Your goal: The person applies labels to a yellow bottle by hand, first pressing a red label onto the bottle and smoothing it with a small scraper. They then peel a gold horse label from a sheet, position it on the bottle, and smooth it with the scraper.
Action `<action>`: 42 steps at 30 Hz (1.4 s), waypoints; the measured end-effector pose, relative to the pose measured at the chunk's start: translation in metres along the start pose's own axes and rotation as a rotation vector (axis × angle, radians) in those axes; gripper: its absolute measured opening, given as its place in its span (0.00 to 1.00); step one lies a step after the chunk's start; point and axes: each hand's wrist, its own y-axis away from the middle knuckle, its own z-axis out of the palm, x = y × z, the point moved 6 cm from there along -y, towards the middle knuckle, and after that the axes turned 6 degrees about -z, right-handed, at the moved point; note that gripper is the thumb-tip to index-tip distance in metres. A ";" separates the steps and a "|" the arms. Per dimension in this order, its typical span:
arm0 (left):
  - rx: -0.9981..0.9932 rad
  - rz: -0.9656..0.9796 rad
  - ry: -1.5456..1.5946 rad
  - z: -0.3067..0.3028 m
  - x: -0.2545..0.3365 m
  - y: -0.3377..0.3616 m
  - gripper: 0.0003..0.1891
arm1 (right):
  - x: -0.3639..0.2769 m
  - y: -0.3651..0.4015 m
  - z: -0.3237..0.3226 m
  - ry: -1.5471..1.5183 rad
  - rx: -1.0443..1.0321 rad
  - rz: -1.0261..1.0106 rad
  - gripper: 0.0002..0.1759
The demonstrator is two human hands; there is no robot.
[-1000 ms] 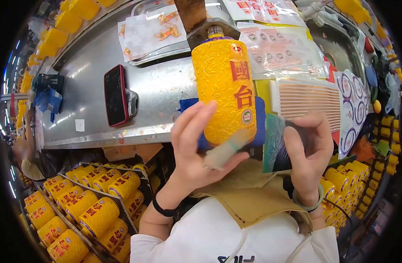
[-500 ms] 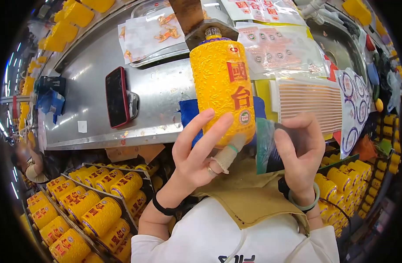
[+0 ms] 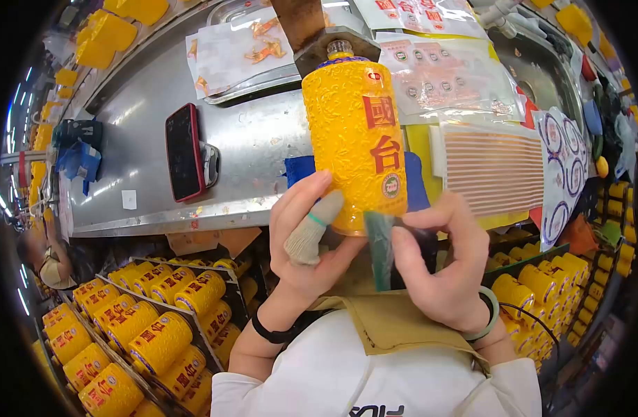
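Note:
A yellow embossed bottle [image 3: 350, 139] with red characters and a small round emblem lies with its clear neck in a metal holder [image 3: 333, 47]. My left hand [image 3: 305, 240] is curled at its lower left side, the index fingertip on the yellow surface and the thumb by the base. A knitted cot [image 3: 312, 236] with a green band covers one of its fingers. In my right hand [image 3: 444, 264], a dark flat scraper-like piece [image 3: 381, 250] with a green, film-covered edge is pinched between thumb and fingers. That edge stands right at the bottle's base.
Sticker sheets [image 3: 444, 76] and a striped label sheet [image 3: 493, 167] lie right of the bottle. A phone [image 3: 185, 153] rests on the metal table [image 3: 256, 139]. Gold pieces [image 3: 267, 50] lie on paper behind. Racks of yellow bottles [image 3: 152, 340] flank me; another person [image 3: 51, 257] is at far left.
My left fingers went from stretched across the lower bottle to curled at its left side. My right hand moved left with the scraper-like piece. The bottle's characters shifted slightly right.

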 end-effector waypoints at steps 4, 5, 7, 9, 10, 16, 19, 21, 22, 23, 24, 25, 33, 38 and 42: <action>-0.003 0.010 -0.054 0.002 0.002 -0.004 0.35 | 0.027 0.014 -0.012 -0.033 0.151 0.109 0.09; -0.004 -0.011 -0.060 0.001 0.002 -0.004 0.35 | 0.030 0.016 -0.012 -0.030 0.153 0.111 0.09; -0.009 -0.026 -0.064 0.001 0.001 -0.004 0.36 | 0.038 0.018 -0.014 -0.068 0.198 0.170 0.08; 0.000 -0.016 -0.082 0.001 0.000 -0.003 0.36 | 0.045 0.018 -0.019 -0.051 0.201 0.206 0.07; -0.004 -0.011 -0.081 0.001 -0.001 -0.001 0.36 | 0.047 0.016 -0.022 -0.027 0.174 0.226 0.08; -0.006 -0.051 -0.088 0.003 -0.008 0.008 0.35 | 0.013 0.005 0.001 -0.112 0.037 0.091 0.06; -0.010 -0.145 0.058 0.006 -0.021 0.015 0.37 | 0.032 0.011 -0.005 -0.133 0.124 0.158 0.07; -0.037 -0.214 0.292 0.008 -0.027 0.019 0.36 | 0.043 0.013 -0.017 -0.051 0.171 0.197 0.06; -0.055 -0.206 0.251 0.009 -0.026 0.018 0.36 | 0.047 0.010 -0.021 0.007 0.158 0.156 0.05; -0.058 -0.203 0.254 0.011 -0.026 0.019 0.36 | 0.049 0.009 -0.024 0.065 0.146 0.113 0.05; -0.047 -0.214 0.297 0.012 -0.029 0.020 0.35 | 0.046 0.008 -0.022 0.066 0.148 0.114 0.05; -0.037 -0.229 0.335 0.011 -0.030 0.021 0.35 | 0.037 0.007 -0.019 -0.046 0.179 0.102 0.05; -0.085 -0.043 -0.222 0.001 -0.002 0.011 0.32 | 0.060 0.009 -0.022 -0.068 0.170 0.198 0.04; -0.072 0.166 -0.308 0.015 0.017 0.004 0.39 | 0.056 0.006 -0.024 -0.219 0.181 0.251 0.05; -0.060 -0.032 -0.242 0.020 0.009 0.008 0.34 | 0.057 0.005 -0.016 -0.322 0.131 0.269 0.06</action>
